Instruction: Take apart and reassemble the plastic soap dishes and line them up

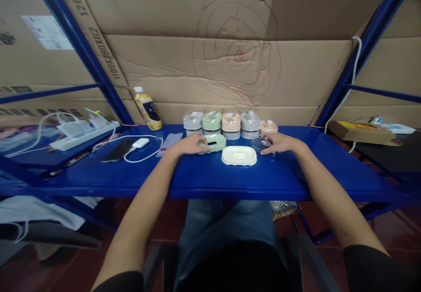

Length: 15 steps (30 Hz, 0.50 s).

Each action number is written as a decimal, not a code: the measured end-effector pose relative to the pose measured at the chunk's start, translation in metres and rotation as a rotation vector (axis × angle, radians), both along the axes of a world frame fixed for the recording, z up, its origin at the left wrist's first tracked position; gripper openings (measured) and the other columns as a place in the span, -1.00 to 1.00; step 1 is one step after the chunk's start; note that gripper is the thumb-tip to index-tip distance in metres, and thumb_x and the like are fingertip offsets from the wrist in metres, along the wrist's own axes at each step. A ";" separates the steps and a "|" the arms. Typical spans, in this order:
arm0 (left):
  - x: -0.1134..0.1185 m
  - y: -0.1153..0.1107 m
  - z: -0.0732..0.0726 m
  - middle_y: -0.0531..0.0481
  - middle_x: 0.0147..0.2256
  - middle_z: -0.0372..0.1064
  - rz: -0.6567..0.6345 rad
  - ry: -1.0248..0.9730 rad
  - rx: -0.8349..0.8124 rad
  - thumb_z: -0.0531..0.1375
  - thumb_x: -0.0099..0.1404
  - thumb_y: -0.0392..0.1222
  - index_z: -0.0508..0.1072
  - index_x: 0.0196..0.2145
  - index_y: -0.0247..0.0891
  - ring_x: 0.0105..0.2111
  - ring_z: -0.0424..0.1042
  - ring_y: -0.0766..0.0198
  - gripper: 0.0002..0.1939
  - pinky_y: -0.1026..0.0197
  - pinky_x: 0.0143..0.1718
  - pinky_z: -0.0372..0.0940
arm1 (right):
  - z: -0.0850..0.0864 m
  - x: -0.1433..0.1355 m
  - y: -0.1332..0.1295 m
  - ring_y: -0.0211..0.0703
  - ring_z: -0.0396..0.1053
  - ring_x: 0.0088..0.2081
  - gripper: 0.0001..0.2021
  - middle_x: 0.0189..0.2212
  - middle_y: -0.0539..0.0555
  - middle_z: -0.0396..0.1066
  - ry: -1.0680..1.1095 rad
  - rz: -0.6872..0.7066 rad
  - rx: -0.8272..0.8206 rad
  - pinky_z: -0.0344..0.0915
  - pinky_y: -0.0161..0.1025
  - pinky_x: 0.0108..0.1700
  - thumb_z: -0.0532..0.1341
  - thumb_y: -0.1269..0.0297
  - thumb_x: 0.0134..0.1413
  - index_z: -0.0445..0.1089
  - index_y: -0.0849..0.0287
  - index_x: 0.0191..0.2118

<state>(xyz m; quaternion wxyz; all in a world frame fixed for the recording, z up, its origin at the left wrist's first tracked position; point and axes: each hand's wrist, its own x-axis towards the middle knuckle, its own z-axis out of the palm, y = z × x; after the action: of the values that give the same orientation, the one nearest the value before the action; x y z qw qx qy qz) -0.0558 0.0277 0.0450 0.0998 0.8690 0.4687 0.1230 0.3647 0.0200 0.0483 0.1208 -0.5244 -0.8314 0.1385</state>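
My left hand [193, 144] grips the near left end of a green oval piece [217, 142] with a slot in its middle. My right hand [274, 143] has its fingers on a clear lid [259, 144] lying on the blue table. Between the two hands sits a cream oval tray [239, 155], touched by neither. Behind them stands a row of lidded boxes: a grey one [193, 121], a green one [212, 121], a peach one [231, 122], another grey one [250, 122], and a lower peach piece [269, 126] at the right end.
On the blue table [197, 178], a phone [170, 143], a black phone [118, 150] and a white charger [140, 143] with its cable lie to the left. A yellow bottle [148, 110] stands behind. Blue posts flank both sides; a cardboard box [365, 133] is far right.
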 end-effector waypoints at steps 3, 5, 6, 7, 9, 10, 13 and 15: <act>0.003 -0.004 0.000 -0.11 -0.22 0.51 0.011 -0.051 0.076 0.26 0.21 0.33 0.63 -0.23 -0.16 -0.16 0.52 -0.02 -0.51 0.03 -0.05 0.40 | -0.003 0.003 0.004 0.25 0.60 -0.10 -0.29 -0.15 0.15 0.65 0.043 0.027 0.039 0.53 0.10 0.00 0.60 -0.07 -0.30 0.57 0.04 0.06; 0.007 -0.007 0.001 -0.13 -0.16 0.51 -0.010 -0.097 0.108 0.23 0.26 0.34 0.63 -0.18 -0.15 -0.09 0.52 -0.02 -0.49 0.00 0.03 0.40 | -0.003 0.005 0.005 0.19 0.61 -0.17 -0.33 -0.20 0.13 0.65 0.049 0.044 0.073 0.54 0.07 -0.06 0.60 -0.08 -0.29 0.58 0.02 0.02; 0.009 -0.009 0.002 -0.13 -0.12 0.51 -0.028 -0.126 0.118 0.22 0.28 0.34 0.63 -0.17 -0.15 -0.06 0.52 -0.02 -0.49 -0.01 0.08 0.39 | -0.002 0.005 0.004 0.17 0.60 -0.19 -0.34 -0.22 0.12 0.65 0.050 0.040 0.095 0.54 0.07 -0.08 0.59 -0.10 -0.26 0.58 0.02 0.01; 0.011 -0.010 0.002 -0.14 -0.09 0.50 -0.049 -0.154 0.126 0.21 0.30 0.34 0.62 -0.15 -0.16 -0.03 0.52 -0.01 -0.49 -0.02 0.11 0.38 | 0.000 0.004 0.002 0.16 0.60 -0.20 -0.35 -0.21 0.13 0.65 0.057 0.030 0.120 0.54 0.09 -0.09 0.57 -0.14 -0.22 0.58 0.04 0.02; 0.014 -0.011 0.002 -0.16 -0.07 0.50 -0.081 -0.191 0.139 0.19 0.33 0.32 0.62 -0.15 -0.17 -0.01 0.51 -0.01 -0.49 -0.04 0.14 0.37 | 0.003 -0.005 -0.005 0.19 0.59 -0.15 -0.31 -0.13 0.19 0.64 0.094 0.014 0.176 0.53 0.14 -0.04 0.52 -0.21 -0.14 0.56 0.09 0.08; 0.016 -0.012 0.002 -0.17 -0.08 0.49 -0.085 -0.201 0.147 0.18 0.35 0.31 0.62 -0.15 -0.18 -0.02 0.51 0.00 -0.50 -0.05 0.14 0.37 | 0.005 -0.012 -0.010 0.22 0.58 -0.09 -0.28 -0.06 0.22 0.63 0.121 0.025 0.200 0.51 0.17 0.00 0.49 -0.23 -0.09 0.54 0.10 0.14; 0.018 -0.011 0.001 -0.17 -0.12 0.50 -0.079 -0.221 0.181 0.12 0.42 0.28 0.60 -0.14 -0.20 -0.06 0.49 0.00 -0.49 -0.07 0.11 0.37 | 0.004 -0.042 -0.024 0.26 0.52 0.09 -0.22 0.15 0.27 0.54 0.192 0.163 0.229 0.44 0.19 0.15 0.44 -0.21 0.01 0.45 0.12 0.28; 0.019 -0.010 0.001 -0.16 -0.14 0.50 -0.080 -0.242 0.205 0.06 0.47 0.27 0.58 -0.12 -0.22 -0.06 0.48 0.02 -0.48 -0.06 0.11 0.37 | -0.002 -0.064 -0.031 0.27 0.51 0.12 -0.20 0.17 0.29 0.52 0.189 0.276 0.230 0.42 0.19 0.18 0.45 -0.19 0.01 0.44 0.14 0.30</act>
<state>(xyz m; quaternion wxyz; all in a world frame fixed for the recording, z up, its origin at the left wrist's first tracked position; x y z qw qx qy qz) -0.0364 0.0181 0.0460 0.0713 0.8715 0.4031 0.2699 0.3009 -0.0114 0.0463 0.2372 -0.3730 -0.8907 0.1066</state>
